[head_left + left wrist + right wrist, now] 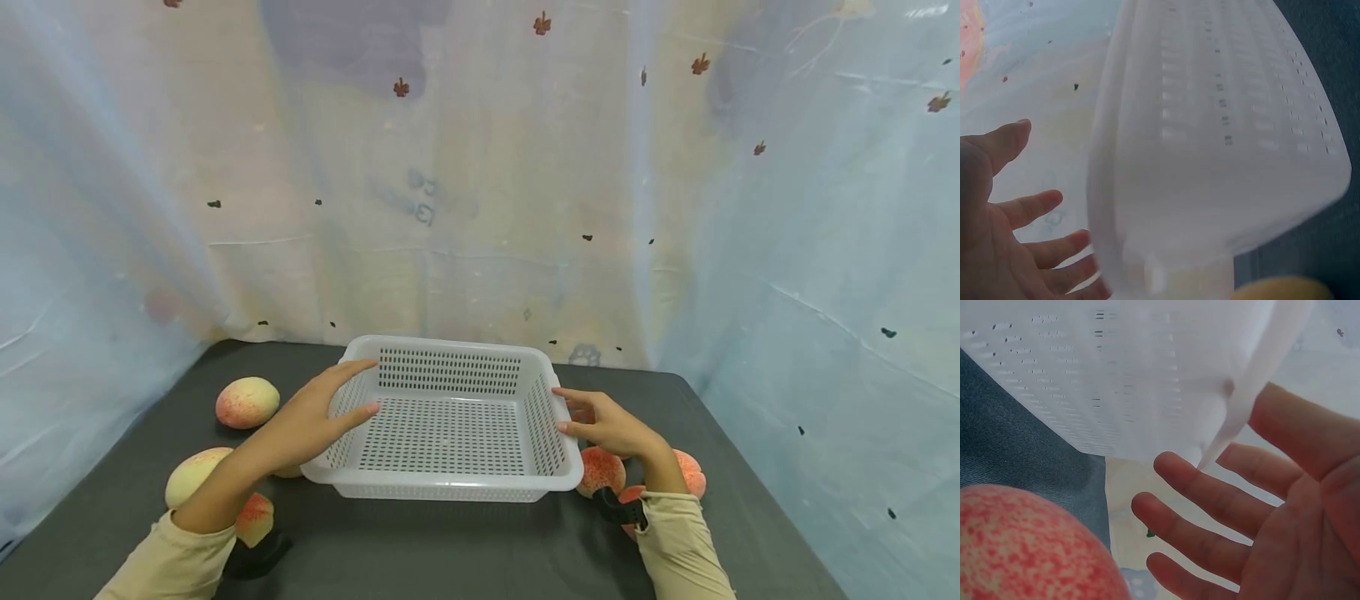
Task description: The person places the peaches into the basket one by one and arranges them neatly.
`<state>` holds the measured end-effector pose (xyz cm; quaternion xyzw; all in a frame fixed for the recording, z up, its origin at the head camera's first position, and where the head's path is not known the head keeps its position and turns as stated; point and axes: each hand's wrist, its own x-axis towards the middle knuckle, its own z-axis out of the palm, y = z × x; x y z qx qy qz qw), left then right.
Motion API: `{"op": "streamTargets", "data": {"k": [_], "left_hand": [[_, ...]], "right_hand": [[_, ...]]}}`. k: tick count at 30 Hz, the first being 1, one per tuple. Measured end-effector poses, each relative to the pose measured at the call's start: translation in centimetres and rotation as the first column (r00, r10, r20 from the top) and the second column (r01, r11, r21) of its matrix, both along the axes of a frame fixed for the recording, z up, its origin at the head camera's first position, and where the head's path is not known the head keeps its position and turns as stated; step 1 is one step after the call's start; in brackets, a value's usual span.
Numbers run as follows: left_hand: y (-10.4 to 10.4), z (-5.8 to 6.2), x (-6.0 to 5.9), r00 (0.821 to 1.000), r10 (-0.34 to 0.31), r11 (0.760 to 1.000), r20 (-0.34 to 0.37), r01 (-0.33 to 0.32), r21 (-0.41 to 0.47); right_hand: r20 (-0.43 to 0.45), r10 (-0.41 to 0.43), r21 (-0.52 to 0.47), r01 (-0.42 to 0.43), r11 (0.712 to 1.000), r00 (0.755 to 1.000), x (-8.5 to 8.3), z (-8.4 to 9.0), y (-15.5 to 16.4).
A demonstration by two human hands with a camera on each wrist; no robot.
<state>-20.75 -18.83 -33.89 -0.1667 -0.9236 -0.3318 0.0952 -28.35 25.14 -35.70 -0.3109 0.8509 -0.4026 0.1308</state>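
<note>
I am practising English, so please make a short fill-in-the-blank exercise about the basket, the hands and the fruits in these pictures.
1. The white basket contains ____ fruit.
2. The tabletop is dark ____ in colour.
3. Both the left hand and the right hand have ____ fingers beside the basket.
4. The peach farthest to the left lies ____ the basket.

Missing words: no; grey; straight; outside

Pale curtain (480, 183) behind dark table (450, 542)
</note>
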Motion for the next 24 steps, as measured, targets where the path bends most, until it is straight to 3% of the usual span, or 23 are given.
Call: {"op": "streamTargets", "data": {"k": [10, 15, 24], "left_hand": [[-3.6, 0.1, 1.1, 1.0, -0.028, 0.994, 0.003, 0.028, 0.107], [-4.9, -0.1, 1.6, 0.999, -0.026, 0.997, -0.021, 0.028, 0.073], [-8.1, -1.4, 2.9, 1.0, 0.013, 1.0, 0.011, -0.013, 0.012]], "right_hand": [[-0.005, -0.024, -0.013, 0.024, 1.0, 1.0, 0.0, 0.1, 0.2], [-0.008, -0.037, -0.023, 0.037, 0.999, 0.999, 0.0, 0.1, 0.5], [0.017, -0.027, -0.048, 0.027, 0.998, 0.999, -0.2, -0.5, 0.3]]}}
